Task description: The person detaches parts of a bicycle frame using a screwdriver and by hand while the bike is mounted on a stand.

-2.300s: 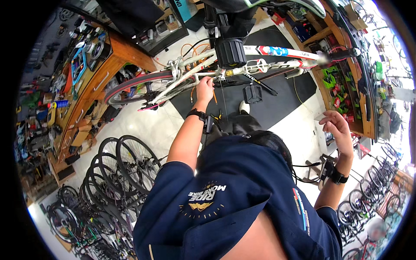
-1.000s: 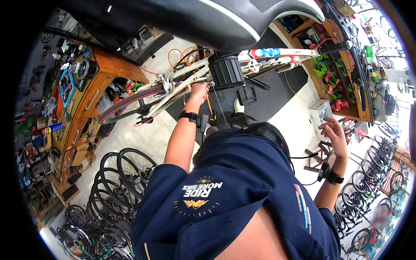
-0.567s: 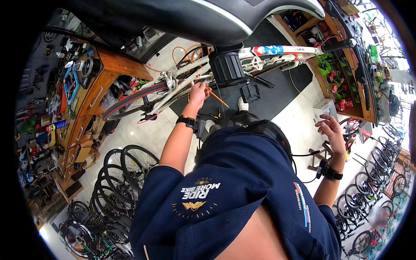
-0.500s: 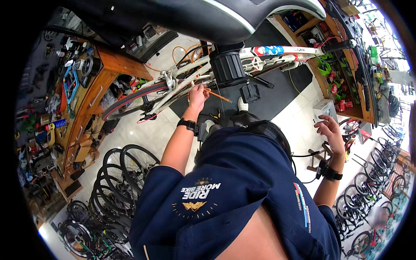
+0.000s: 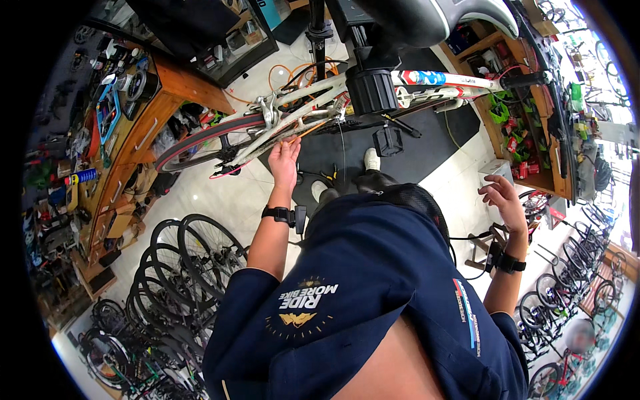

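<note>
The left hand [image 5: 283,163] is pinching a slender orange stick [image 5: 311,131] at its fingertips; the stick is slanting up beside the rear frame of a white road bicycle [image 5: 460,82], whether touching it I cannot tell. The bicycle is standing across the view beyond the person, its black pedal [image 5: 388,141] showing above a dark mat [image 5: 437,150]. Well apart, the right hand [image 5: 505,202] is hanging released, fingers loosely curling.

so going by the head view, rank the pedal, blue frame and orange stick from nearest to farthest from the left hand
1. Orange stick: held in the left hand's fingers, pointing up and right
2. Pedal: off to the hand's right
3. Blue frame: far left of the view
</note>
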`<move>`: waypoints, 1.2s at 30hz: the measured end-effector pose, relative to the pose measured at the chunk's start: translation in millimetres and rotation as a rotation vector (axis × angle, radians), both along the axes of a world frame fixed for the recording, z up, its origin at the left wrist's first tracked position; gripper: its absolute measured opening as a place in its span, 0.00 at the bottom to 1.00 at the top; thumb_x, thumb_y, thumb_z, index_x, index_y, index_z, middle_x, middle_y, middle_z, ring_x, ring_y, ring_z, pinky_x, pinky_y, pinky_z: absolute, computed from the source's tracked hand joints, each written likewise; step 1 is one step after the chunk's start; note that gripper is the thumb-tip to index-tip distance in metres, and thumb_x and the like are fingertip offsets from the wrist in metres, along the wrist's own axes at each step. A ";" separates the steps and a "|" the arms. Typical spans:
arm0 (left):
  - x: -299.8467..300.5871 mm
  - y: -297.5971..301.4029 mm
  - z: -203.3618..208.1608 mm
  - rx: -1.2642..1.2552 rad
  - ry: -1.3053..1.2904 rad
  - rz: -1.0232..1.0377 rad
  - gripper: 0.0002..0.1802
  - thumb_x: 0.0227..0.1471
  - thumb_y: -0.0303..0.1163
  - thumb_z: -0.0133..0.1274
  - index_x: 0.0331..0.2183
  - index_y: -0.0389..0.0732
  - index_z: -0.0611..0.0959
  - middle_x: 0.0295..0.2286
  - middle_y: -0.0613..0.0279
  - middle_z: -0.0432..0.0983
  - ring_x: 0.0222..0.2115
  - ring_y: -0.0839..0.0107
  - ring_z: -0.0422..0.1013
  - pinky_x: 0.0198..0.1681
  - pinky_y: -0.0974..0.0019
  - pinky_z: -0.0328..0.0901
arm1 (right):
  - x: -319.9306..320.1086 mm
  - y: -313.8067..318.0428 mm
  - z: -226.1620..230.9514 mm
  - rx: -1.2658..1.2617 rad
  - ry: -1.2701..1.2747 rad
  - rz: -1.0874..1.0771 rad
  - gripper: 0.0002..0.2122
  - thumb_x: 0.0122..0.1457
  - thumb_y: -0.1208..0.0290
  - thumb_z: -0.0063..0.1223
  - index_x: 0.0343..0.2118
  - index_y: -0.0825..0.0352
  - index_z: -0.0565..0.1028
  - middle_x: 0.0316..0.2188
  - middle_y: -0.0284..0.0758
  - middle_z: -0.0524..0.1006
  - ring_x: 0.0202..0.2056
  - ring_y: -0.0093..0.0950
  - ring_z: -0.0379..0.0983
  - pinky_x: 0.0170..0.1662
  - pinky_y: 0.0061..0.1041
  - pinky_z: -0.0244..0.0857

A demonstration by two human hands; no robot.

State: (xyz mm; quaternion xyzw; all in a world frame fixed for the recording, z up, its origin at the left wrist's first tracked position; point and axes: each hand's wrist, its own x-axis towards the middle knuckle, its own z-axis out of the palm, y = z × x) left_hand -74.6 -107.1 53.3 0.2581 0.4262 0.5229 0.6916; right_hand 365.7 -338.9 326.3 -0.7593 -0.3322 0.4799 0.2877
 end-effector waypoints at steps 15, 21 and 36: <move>10.9 4.4 -5.8 -0.031 -0.017 -0.005 0.11 0.63 0.30 0.40 0.39 0.35 0.75 0.39 0.54 0.76 0.41 0.66 0.74 0.47 0.66 0.69 | -7.3 -15.5 -1.2 -0.024 0.000 -0.054 0.14 0.60 0.70 0.49 0.47 0.69 0.69 0.31 0.32 0.77 0.29 0.17 0.69 0.34 0.17 0.62; 11.6 6.6 -9.4 -0.005 -0.014 0.007 0.11 0.63 0.30 0.39 0.40 0.35 0.74 0.39 0.54 0.76 0.41 0.66 0.74 0.47 0.66 0.69 | -7.9 -17.8 -0.9 -0.023 -0.004 -0.056 0.14 0.60 0.70 0.49 0.46 0.69 0.69 0.30 0.32 0.77 0.29 0.17 0.70 0.34 0.17 0.62; 7.7 35.5 -22.0 -0.499 0.152 -0.046 0.20 0.62 0.42 0.37 0.33 0.36 0.75 0.22 0.59 0.76 0.17 0.75 0.69 0.22 0.70 0.65 | -6.6 -17.4 -14.4 -0.077 -0.041 0.005 0.14 0.59 0.70 0.49 0.46 0.70 0.69 0.30 0.32 0.78 0.30 0.19 0.70 0.34 0.18 0.62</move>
